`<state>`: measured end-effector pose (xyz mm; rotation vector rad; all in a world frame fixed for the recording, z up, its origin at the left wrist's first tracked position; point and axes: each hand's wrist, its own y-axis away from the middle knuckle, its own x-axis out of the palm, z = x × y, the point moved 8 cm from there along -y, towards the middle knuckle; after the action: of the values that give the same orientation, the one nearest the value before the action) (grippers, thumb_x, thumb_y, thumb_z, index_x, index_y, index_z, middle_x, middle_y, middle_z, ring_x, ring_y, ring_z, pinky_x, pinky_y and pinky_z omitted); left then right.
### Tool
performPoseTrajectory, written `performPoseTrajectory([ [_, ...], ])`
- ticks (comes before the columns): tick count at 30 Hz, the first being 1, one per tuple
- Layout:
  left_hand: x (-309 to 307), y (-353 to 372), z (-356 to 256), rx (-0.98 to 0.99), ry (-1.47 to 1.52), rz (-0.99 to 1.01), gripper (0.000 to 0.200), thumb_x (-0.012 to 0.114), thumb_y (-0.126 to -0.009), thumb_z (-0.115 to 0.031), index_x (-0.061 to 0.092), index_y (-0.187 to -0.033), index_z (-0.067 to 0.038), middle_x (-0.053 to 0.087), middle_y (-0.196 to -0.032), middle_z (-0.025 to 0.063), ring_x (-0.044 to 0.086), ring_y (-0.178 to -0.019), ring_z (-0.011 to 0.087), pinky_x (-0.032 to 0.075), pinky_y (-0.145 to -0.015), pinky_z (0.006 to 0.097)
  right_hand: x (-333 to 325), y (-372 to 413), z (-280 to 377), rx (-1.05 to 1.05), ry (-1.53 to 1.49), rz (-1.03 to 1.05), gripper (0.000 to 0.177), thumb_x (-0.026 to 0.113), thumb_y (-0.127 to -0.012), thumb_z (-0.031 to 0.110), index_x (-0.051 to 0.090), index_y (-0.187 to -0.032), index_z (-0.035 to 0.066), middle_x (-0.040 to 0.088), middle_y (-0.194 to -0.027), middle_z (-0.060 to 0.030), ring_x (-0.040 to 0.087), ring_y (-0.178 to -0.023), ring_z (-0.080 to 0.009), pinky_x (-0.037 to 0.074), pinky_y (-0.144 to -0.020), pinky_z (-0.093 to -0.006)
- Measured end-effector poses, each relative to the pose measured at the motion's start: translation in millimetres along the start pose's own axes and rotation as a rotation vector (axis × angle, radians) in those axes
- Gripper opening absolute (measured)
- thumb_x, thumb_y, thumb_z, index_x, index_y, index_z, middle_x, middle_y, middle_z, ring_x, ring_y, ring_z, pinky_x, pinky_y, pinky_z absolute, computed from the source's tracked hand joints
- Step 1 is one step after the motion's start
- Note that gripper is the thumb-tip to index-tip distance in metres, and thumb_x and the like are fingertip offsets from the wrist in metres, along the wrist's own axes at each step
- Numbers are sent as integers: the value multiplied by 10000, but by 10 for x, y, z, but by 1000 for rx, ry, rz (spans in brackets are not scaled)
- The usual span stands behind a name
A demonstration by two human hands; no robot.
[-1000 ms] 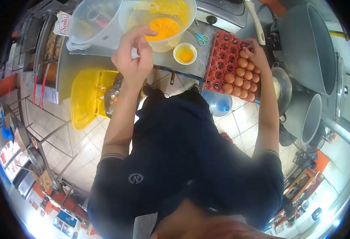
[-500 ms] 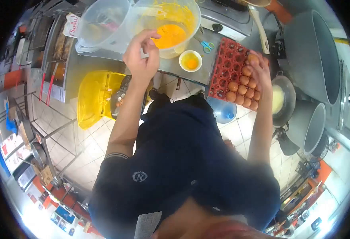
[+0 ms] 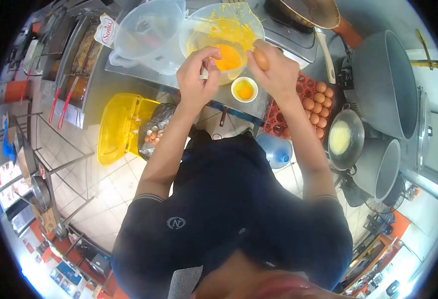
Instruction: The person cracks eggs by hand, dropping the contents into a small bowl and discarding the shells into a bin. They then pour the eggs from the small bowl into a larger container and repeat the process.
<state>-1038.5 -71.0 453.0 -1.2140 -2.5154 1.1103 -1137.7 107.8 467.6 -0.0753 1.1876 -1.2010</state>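
My right hand (image 3: pixel 278 74) grips a brown egg (image 3: pixel 261 59) above the near side of a clear plastic pitcher (image 3: pixel 259 31) that has orange-yellow liquid inside. Facing it, my left hand (image 3: pixel 198 75) is held up with curved, parted fingers, and nothing shows in them. Below and between both hands, a small white bowl (image 3: pixel 243 97) holds a cracked egg with its yolk whole. Partly behind my right forearm lies a red egg tray (image 3: pixel 274 122), with several brown eggs on its right side and bare cups at left.
Another clear plastic pitcher (image 3: pixel 149 30) stands at the left of the metal counter (image 3: pixel 229 102). Below it, an open yellow bin (image 3: pixel 116 129) contains eggshells. A frying pan (image 3: pixel 361 149) and large grey pots (image 3: pixel 383 84) are at right. A pan with a pale handle (image 3: pixel 325 55) sits at the back.
My right hand has lifted an egg from the tray and carried it left to the pitcher. My left hand has moved slightly right, its fingers curling more. The view has shifted a little.
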Motion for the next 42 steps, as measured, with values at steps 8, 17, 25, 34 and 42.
performPoseTrajectory([
  [8, 1, 4, -43, 47, -32, 26, 234, 610, -875, 51, 705, -1074, -29, 755, -923, 74, 624, -689, 139, 467, -619, 253, -69, 35, -24, 16, -112, -88, 268, 769, -904, 288, 690, -1112, 137, 741, -853, -120, 720, -672, -272, 544, -577, -348],
  [17, 552, 804, -109, -31, -3, 385, 272, 678, -906, -70, 696, -1178, -74, 725, -921, 111, 684, -694, 253, 538, -630, 338, 393, 829, -602, 757, -1139, 320, 262, 641, -1034, 215, 614, -1210, 23, 552, -713, -17, 491, -522, -106, 391, -453, -263],
  [25, 887, 1017, 481, -303, -16, 486, 507, 729, -940, -151, 583, -1424, -120, 720, -935, 69, 580, -575, 169, 491, -578, 319, 975, 1343, -907, 1166, -1121, 628, 462, 547, -1042, 550, 479, -1066, 93, 425, -636, 22, 369, -461, -85, 257, -427, -249],
  [34, 900, 1002, 515, -333, -67, 524, 504, 765, -913, -178, 616, -1392, -127, 731, -904, 82, 615, -602, 170, 510, -594, 325, 1107, 1349, -935, 1204, -1127, 817, 516, 457, -1057, 615, 521, -902, 127, 386, -652, 55, 331, -483, -63, 218, -449, -233],
  [42, 966, 1028, 556, -315, -188, 498, 482, 765, -902, -204, 627, -1351, -96, 730, -911, 132, 671, -633, 232, 545, -631, 349, 1078, 1285, -903, 1115, -1080, 833, 465, 481, -1066, 541, 573, -1000, 89, 406, -704, 56, 330, -532, -60, 228, -477, -227],
])
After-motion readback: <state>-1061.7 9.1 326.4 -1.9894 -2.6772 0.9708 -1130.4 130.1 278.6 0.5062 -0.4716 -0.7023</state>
